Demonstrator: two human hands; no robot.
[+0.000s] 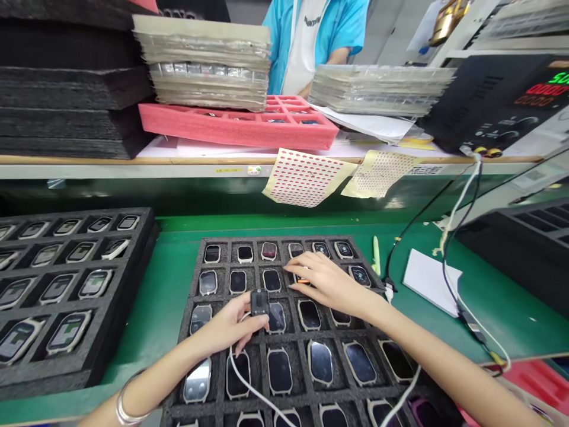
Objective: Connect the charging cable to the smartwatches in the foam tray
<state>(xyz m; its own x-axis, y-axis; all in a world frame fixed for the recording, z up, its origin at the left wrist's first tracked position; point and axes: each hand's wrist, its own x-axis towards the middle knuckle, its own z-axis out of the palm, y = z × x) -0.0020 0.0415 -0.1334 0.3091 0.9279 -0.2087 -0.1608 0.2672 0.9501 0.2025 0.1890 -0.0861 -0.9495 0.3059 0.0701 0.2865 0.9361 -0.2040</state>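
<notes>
So on the head cam, my left hand [226, 329] is closed around a small black square plug [259, 301], thumb and fingers pinching it just above the black foam tray with grid pockets [194, 279]. A thin white cable [249, 385] trails from under that hand back toward me across the tray. The plug sits right beside one of the dark-screened rectangular watch bodies [276, 317] in the third row, and I can't tell if it's actually touching it. My right hand [329, 281] is stretched out flat-ish with the fingers close together. Its fingertips are down on a watch body in the second row [300, 279] that's mostly hidden under them, so I can't tell whether it's pinching or just resting there. There's a silver bangle [127, 403] on my left wrist. Off to the left on the green bench mat [178, 267] is a second black foam tray [133, 255] full of lit-up watches. Up on the shelf sit a pink foam tray [222, 127] and a red-dotted sticker sheet [306, 177], and there's a person in a blue jacket [342, 24] behind them.
</notes>
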